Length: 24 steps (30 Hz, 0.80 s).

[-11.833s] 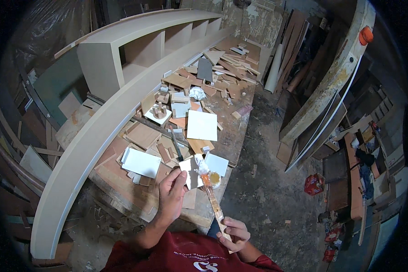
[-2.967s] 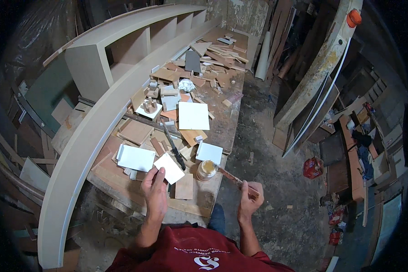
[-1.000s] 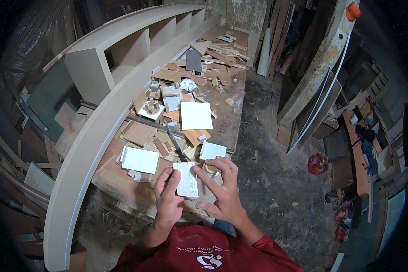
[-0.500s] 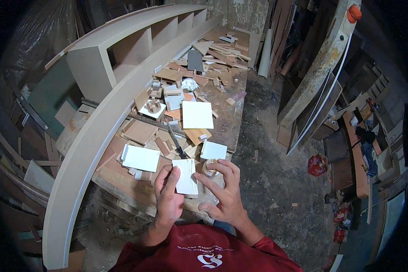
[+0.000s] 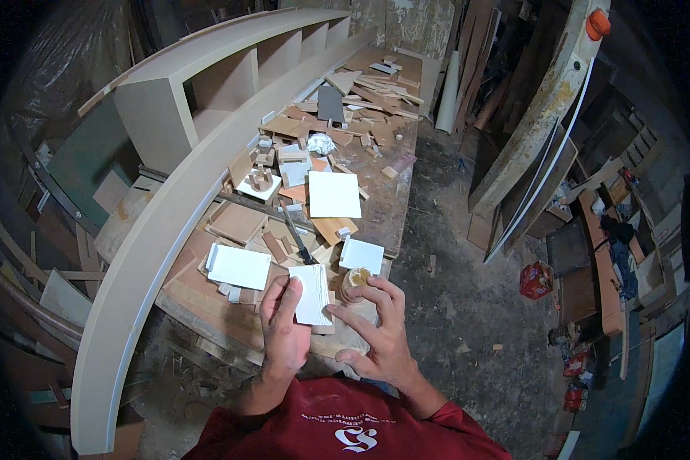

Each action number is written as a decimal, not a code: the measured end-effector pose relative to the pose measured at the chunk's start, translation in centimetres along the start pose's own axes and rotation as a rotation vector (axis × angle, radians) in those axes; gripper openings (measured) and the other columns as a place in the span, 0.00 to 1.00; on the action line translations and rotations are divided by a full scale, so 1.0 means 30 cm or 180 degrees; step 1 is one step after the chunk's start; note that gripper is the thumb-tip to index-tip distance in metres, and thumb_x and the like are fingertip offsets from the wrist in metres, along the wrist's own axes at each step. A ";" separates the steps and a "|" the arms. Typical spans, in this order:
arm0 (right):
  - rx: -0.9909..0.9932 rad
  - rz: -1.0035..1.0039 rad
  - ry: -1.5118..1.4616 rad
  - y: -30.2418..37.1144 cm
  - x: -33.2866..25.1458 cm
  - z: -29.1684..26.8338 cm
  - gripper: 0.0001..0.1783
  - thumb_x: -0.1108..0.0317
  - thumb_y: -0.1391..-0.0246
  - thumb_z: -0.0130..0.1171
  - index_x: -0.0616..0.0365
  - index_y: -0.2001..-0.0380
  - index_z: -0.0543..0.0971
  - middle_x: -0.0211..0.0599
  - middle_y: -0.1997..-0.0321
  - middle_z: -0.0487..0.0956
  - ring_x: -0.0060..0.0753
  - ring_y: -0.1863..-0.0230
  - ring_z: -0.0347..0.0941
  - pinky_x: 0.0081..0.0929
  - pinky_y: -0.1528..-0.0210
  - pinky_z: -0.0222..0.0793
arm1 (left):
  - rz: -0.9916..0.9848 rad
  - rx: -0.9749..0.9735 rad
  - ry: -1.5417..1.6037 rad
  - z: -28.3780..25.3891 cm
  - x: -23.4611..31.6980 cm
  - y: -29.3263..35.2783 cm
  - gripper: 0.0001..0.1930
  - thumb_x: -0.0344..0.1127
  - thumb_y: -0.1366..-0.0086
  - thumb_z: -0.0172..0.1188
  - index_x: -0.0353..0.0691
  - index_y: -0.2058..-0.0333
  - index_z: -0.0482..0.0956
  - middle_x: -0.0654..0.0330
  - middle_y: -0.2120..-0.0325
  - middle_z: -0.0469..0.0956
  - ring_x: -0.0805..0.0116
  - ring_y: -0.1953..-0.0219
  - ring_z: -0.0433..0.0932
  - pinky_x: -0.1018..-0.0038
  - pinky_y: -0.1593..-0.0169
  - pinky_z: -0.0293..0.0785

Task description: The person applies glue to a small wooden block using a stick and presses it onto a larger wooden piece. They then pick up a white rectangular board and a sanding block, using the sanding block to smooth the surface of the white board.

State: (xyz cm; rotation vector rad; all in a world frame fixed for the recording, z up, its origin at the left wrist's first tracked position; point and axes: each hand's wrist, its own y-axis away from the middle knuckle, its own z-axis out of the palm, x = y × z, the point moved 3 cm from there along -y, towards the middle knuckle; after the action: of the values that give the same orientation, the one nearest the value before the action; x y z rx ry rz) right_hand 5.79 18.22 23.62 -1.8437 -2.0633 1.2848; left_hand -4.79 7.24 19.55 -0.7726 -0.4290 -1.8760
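Observation:
A small white panel (image 5: 310, 295) with thin wavy lines across its face is held in front of me. My left hand (image 5: 285, 322) grips its left edge, thumb on top. My right hand (image 5: 379, 326) has its fingers spread, the index fingertip at the panel's right edge. Just beyond those fingers is a round jar (image 5: 356, 277) with a yellowish inside; whether they touch it I cannot tell. Another white panel (image 5: 238, 266) lies to the left on the bench, and a smaller white piece (image 5: 361, 254) lies behind the jar.
The cluttered workbench (image 5: 387, 218) bears wood offcuts, a square white board (image 5: 335, 195), a dark-handled tool (image 5: 302, 244) and crumpled white material (image 5: 321, 143). A long pale shelf unit (image 5: 157, 123) runs along the left. A wooden post (image 5: 525, 134) leans at the right, and a red box (image 5: 537, 279) sits on the floor.
The panel has shifted slightly away from me and its angle has changed a little. My right fingertips have moved slightly, and more of the jar's yellowish inside shows.

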 end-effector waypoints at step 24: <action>0.0041 0.0078 -0.0734 0.045 0.012 -0.013 0.27 0.41 0.49 0.55 0.52 0.59 0.81 0.42 0.50 0.70 0.52 0.42 0.59 0.50 0.41 0.54 | 0.0092 0.0140 -0.0030 0.022 0.012 0.003 0.09 0.34 0.33 0.52 0.36 0.59 0.71 0.61 0.62 0.74 0.73 0.61 0.73 0.73 0.55 0.69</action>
State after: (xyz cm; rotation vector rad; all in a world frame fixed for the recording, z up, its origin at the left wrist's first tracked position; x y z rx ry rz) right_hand 6.97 18.60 22.87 -1.7959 -2.1392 1.5808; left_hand -4.60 7.34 20.29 -0.7548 -0.4613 -1.8308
